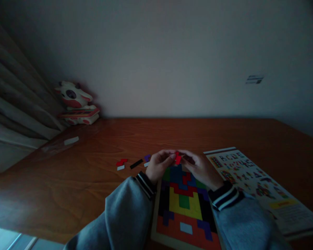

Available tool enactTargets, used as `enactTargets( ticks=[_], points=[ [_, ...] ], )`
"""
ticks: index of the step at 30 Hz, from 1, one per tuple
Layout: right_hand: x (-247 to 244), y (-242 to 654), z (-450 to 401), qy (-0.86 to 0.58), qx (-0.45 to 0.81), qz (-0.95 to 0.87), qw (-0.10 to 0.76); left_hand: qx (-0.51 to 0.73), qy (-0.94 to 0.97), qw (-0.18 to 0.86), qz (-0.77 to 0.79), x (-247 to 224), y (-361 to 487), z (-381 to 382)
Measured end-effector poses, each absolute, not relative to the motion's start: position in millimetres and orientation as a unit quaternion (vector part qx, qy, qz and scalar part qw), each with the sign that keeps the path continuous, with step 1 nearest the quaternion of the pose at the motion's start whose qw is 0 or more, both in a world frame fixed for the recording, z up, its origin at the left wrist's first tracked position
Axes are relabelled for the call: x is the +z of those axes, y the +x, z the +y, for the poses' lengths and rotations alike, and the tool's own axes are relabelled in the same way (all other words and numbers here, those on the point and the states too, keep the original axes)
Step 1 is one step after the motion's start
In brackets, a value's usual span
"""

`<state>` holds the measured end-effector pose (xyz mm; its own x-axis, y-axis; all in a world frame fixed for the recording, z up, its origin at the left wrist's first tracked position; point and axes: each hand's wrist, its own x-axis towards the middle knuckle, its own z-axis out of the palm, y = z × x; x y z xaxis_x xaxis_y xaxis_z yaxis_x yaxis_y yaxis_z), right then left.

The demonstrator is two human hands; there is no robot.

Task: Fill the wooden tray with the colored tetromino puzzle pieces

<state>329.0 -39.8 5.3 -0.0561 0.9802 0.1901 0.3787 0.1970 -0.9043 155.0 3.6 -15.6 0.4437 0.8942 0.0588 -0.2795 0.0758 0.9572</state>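
Above the far end of a puzzle board, a small red puzzle piece (177, 158) is pinched in my left hand (159, 165). My right hand (197, 166) is closed in a pinch at the piece's other side, its fingertips touching or nearly touching it. Beneath both hands lies the puzzle board (154, 231), a light-rimmed tray filled with coloured block shapes. Yellow pieces (174, 205) surround a green one (184, 201) in its middle. A white piece (186, 228) sits among orange ones near the front. My hands hide part of the board's far edge.
Left of the board lie loose red pieces (121, 162), a white piece (120, 167), a black strip (136, 164) and a purple piece (147, 158). A printed pattern sheet (266, 194) lies at right. A cow-shaped toy keyboard (79, 113) stands at back left, beside a curtain (15, 97).
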Motion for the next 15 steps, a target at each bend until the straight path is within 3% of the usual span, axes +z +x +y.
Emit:
enactTargets(
  ticks=[10, 15],
  points=[
    [-6, 333, -33, -0.515, 0.389, -0.584, 0.492, 0.434, 0.513, 0.685, 0.283, -22, 151, 4],
    [-15, 342, -26, -0.545, 0.36, -0.555, 0.515, 0.445, 0.621, 0.546, 0.343, -23, 137, 10]
  ],
)
